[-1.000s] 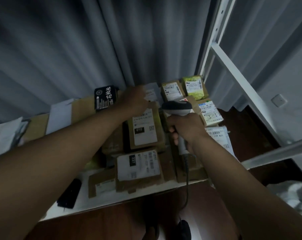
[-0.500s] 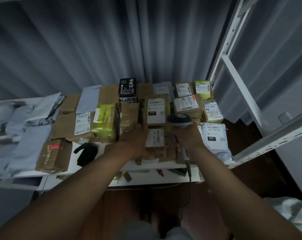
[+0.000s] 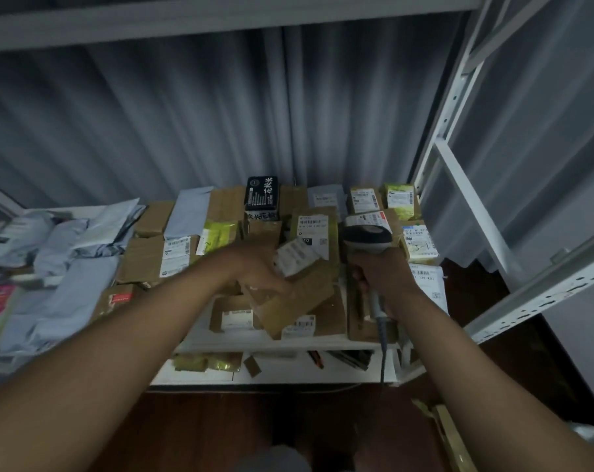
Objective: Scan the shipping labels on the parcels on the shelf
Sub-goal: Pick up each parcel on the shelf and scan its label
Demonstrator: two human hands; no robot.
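Two bare forearms reach forward over a white metal shelf (image 3: 271, 340) crowded with parcels. The left hand (image 3: 258, 267) has its fingers curled around a brown cardboard parcel (image 3: 299, 301), holding it tilted, one end raised above the boxes below; its white shipping label (image 3: 297, 257) faces up and to the right. The right hand (image 3: 382, 270) is wrapped tightly around the handle of a barcode scanner (image 3: 368, 238), whose dark rounded head sits just beside the raised label; a grey cable (image 3: 383, 349) hangs from the handle past the shelf's front edge. Behind the hands lie more labelled cardboard boxes, a black box with white characters (image 3: 262, 194) standing upright near the back, and green-wrapped packets (image 3: 399, 199) at the back right corner. Grey plastic mailer bags (image 3: 67, 267) are heaped at the left. The parcels run almost to the front lip, with only a thin strip of bare shelf showing there. A white upright post (image 3: 448, 107) and a slanted brace close in the right side, and a grey curtain (image 3: 186, 114) hangs behind. Compared with half a second earlier, the left hand then rested on a flat front parcel; now that parcel is lifted and angled toward the scanner, while the right hand keeps its grip in much the same place
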